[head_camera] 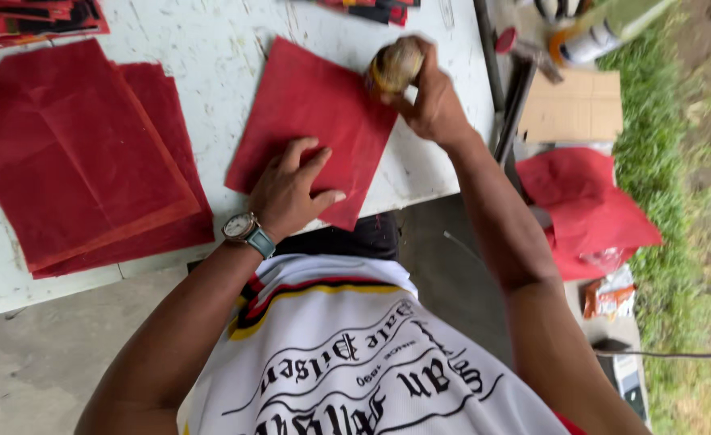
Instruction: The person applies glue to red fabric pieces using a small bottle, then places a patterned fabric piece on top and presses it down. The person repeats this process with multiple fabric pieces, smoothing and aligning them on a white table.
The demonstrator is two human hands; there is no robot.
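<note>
left hand (291, 189) lies flat, fingers apart, pinning the thin, floppy-looking red paper sheet (311, 121) mid-frame on the table (210, 48), while right hand (428, 93) is clamped round a small roll (393, 66).

My left hand (291, 189) presses a plain red sheet (311, 129) on the scuffed white table (210, 48), left of it a darker red stack (82, 153), my right hand (428, 93) gripping a brown-and-yellow roll (393, 66).

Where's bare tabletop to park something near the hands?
Bare white table runs between the red sheet stack and the single red sheet, and below the right hand toward the table's corner. The left hand covers the sheet's near edge. Top edge is crowded.
</note>
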